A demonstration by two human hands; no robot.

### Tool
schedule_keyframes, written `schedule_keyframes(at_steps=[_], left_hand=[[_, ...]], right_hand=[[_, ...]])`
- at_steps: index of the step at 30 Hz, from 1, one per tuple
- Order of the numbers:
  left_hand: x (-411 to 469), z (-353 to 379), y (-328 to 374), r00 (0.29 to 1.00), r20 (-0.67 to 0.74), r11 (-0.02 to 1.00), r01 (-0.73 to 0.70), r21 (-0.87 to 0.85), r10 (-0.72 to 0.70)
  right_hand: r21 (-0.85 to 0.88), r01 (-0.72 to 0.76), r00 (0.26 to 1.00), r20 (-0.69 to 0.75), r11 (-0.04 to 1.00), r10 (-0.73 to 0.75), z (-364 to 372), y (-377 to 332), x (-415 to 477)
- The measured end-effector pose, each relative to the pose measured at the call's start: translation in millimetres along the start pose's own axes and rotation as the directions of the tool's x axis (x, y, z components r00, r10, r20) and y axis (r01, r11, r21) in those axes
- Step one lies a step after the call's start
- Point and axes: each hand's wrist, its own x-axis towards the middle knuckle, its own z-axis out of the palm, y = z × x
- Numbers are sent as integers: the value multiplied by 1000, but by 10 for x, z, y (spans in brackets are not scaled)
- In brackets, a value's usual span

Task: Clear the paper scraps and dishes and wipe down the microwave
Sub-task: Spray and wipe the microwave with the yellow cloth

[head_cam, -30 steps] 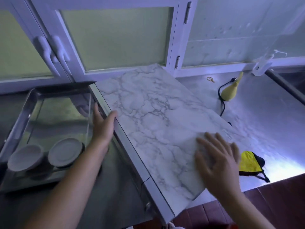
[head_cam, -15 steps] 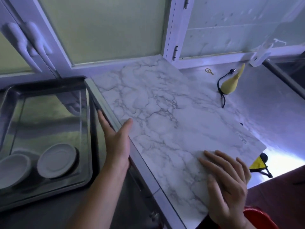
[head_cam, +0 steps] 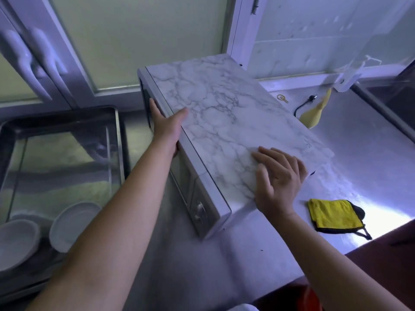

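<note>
The microwave has a marble-patterned top and stands in the middle of the steel counter. My left hand lies flat against its front face near the top edge, with the thumb up on the marble top. My right hand rests on the top's near right corner with its fingers spread. A yellow cloth with a black border lies on the counter to the right of the microwave. Two white dishes sit in a steel tray at the left.
A yellow bottle and a black power plug lie behind the microwave at the right. White cabinet doors with handles stand at the back left. A sink edge runs at the far right, and the counter's front edge is near me.
The view has pulled back, so the microwave's front and knobs show now. My left hand has slid along the front top edge, and my right hand stays on the near right corner.
</note>
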Motion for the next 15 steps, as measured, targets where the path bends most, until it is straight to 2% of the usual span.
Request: schedule_keyframes(at_steps=[10, 15], left_hand=[[679, -79, 217, 995, 97, 998, 23, 65, -29], [579, -53, 265, 1000, -16, 970, 27, 241, -23]], right_hand=[[-101, -101, 994, -41, 990, 97, 535, -312, 191], [-141, -74, 997, 8, 987, 75, 536, -318, 187]])
